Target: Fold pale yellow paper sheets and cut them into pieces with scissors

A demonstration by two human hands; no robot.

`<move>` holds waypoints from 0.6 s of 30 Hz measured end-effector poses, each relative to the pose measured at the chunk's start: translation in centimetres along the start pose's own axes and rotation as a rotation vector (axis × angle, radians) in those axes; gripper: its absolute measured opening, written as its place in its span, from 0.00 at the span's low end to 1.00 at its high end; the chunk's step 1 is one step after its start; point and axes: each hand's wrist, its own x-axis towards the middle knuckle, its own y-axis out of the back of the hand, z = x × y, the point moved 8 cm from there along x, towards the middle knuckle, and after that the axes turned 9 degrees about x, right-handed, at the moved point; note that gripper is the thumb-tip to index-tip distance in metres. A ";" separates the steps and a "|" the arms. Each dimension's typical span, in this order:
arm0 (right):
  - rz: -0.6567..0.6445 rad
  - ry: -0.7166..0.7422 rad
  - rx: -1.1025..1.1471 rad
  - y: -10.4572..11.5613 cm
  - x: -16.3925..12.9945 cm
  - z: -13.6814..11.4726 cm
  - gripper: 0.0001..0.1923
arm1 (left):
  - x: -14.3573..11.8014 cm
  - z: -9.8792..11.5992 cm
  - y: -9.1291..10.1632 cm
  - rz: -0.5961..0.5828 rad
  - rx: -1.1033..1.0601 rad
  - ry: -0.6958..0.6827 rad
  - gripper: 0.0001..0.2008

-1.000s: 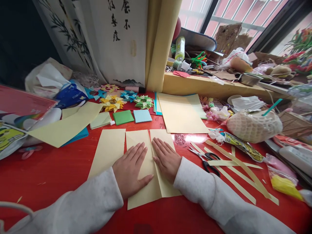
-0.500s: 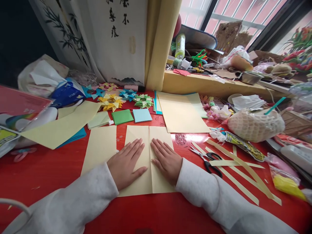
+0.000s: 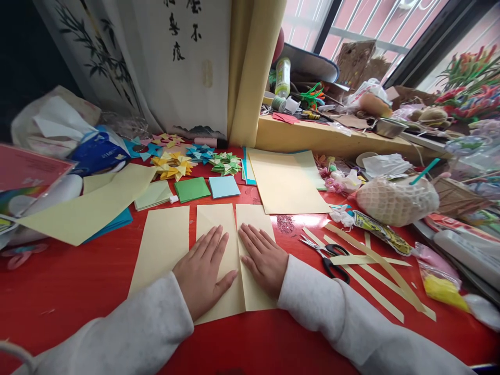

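A cream sheet of paper (image 3: 219, 219) with a raised crease down its middle lies before me on the red table. My left hand (image 3: 207, 271) rests flat on its left half, fingers stretched out. On the right half lies my right hand (image 3: 265, 260), palm down and fingers extended. Both thumbs point toward the crease. Another cream paper piece (image 3: 160, 245) lies to the left, partly under my left forearm. To the right, black-handled scissors (image 3: 330, 252) lie among several cut paper strips (image 3: 375, 289).
Behind the paper sit green paper squares (image 3: 192, 189), blue paper squares (image 3: 224, 186) and several folded paper stars (image 3: 174, 165). A stack of large cream sheets (image 3: 287, 182) lies at the back. Craft clutter lines the right side, near a netted bundle (image 3: 396, 200). A tissue pack (image 3: 99, 151) stands left.
The view has shifted slightly, so the background sits a little further left. Both hands stay flat on the creased paper, and the crease stands slightly more raised near its front end.
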 end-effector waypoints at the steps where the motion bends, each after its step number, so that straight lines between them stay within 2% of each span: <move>1: 0.002 -0.002 -0.002 0.0 0.0 0.0 0.26 | 0.0 0.1 0.0 0.002 0.004 0.005 0.32; 9: 0.034 -0.003 0.001 0.4 -0.1 -0.1 0.25 | -0.3 0.0 0.0 0.009 0.028 0.029 0.32; 12: 0.017 0.014 0.026 0.1 0.0 0.3 0.27 | -0.3 0.3 -0.1 -0.011 -0.005 -0.092 0.27; 15: 0.062 0.037 0.084 -0.1 -0.1 0.8 0.30 | -0.3 0.7 -0.1 -0.025 -0.061 -0.218 0.26; 18: 0.109 0.059 0.099 -0.1 -0.5 0.6 0.33 | -0.3 0.5 0.0 -0.016 -0.082 -0.197 0.28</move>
